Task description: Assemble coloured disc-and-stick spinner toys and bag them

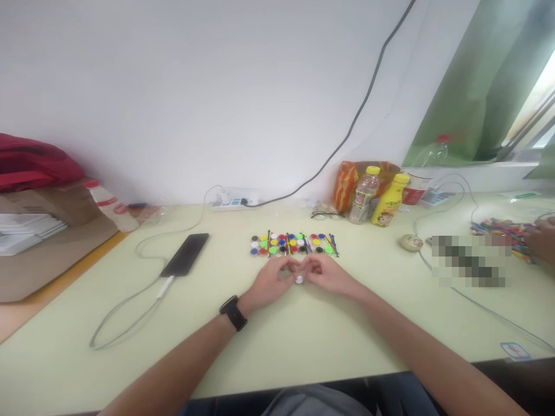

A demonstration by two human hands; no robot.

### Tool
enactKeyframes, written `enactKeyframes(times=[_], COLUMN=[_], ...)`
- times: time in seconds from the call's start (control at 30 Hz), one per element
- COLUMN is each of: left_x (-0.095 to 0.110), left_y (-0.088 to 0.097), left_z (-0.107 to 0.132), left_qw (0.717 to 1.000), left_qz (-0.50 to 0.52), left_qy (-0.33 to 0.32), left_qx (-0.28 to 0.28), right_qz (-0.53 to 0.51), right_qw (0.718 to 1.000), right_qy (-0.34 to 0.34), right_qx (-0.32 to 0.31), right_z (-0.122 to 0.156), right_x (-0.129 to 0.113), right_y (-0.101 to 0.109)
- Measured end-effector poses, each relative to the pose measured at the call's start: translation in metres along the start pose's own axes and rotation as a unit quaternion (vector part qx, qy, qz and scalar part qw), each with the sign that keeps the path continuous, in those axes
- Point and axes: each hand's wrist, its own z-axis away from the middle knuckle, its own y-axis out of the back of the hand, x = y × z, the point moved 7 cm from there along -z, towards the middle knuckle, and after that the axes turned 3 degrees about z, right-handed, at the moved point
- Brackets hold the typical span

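My left hand (pixel 269 283) and my right hand (pixel 326 273) rest on the pale yellow table (pixel 303 341), fingertips meeting. Between them they pinch a small white round piece (pixel 299 279), like a cap. Both hands have fingers curled around it. A black watch (pixel 233 312) sits on my left wrist. Just beyond the hands lies a cluster of small coloured caps and thin sticks (pixel 293 244) in rows.
A black phone (pixel 185 254) with a white cable lies to the left. A power strip (pixel 233 200), glasses (pixel 326 215), a snack bag and bottles (pixel 366 195) stand at the back. Another person's hand (pixel 544 240) works on coloured sticks at far right. Boxes lie far left.
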Motion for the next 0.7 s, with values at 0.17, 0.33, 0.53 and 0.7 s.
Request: enactKeyframes(times=[0.17,0.33,0.53,0.7], left_x=[-0.009,-0.015,-0.015,-0.012], left_y=[0.014,0.025,0.026,0.026], left_z=[-0.003,-0.007,-0.006,-0.007], left_qw=[0.994,0.983,0.982,0.985], left_qz=[0.082,0.117,0.112,0.103], left_qy=[0.042,0.054,0.059,0.049], left_qx=[0.067,0.131,0.141,0.13], right_qz=[0.108,0.081,0.05,0.083], right_qw=[0.99,0.99,0.984,0.987], right_qy=[0.039,0.025,0.042,0.013], right_qx=[0.084,0.114,0.166,0.138], right_z=[0.009,0.014,0.015,0.014], right_x=[-0.006,-0.011,-0.024,-0.021], right_y=[0.011,0.018,0.034,0.033])
